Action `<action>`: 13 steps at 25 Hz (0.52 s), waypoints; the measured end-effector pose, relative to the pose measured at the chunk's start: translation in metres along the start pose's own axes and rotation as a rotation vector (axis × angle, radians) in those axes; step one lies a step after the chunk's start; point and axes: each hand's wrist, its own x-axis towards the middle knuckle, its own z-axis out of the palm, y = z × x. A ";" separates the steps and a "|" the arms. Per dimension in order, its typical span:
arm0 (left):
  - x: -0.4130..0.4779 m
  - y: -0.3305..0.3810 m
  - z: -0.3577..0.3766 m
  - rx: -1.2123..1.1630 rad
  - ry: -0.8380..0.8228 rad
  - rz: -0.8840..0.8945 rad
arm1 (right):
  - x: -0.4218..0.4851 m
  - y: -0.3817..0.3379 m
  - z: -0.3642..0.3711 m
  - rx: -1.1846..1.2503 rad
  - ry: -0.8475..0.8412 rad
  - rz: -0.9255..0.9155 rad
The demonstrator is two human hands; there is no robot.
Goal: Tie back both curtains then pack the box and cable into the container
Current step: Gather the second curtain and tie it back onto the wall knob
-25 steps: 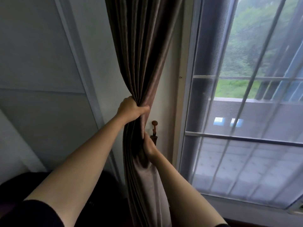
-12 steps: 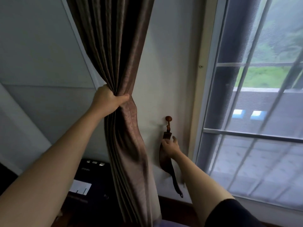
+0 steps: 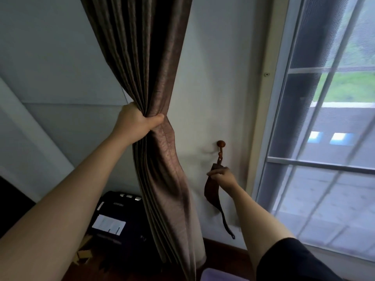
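While left hand (image 3: 136,123) grips bunched curtain (image 3: 160,82), right hand (image 3: 223,177) pinches tieback strap (image 3: 209,191) hanging from wall hook (image 3: 221,143), clear of curtain.

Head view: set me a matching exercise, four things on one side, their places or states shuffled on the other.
Things
1. curtain
2. tieback strap
3. wooden hook
4. black appliance

Places or states
a. mounted on the wall, right of the curtain
b. gathered into a bunch and gripped by the left hand
c. low down, left of the curtain
d. hanging below the hook, pinched near its top by the right hand

Pairs: 1-b, 2-d, 3-a, 4-c
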 end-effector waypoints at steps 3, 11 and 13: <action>-0.003 0.009 0.014 -0.003 -0.023 0.004 | -0.047 -0.016 -0.017 0.091 0.057 -0.077; -0.008 0.055 0.091 -0.044 -0.149 0.020 | -0.075 -0.030 -0.130 -0.193 0.062 0.000; -0.010 0.071 0.112 -0.042 -0.168 0.033 | -0.088 -0.036 -0.163 -0.440 0.023 0.017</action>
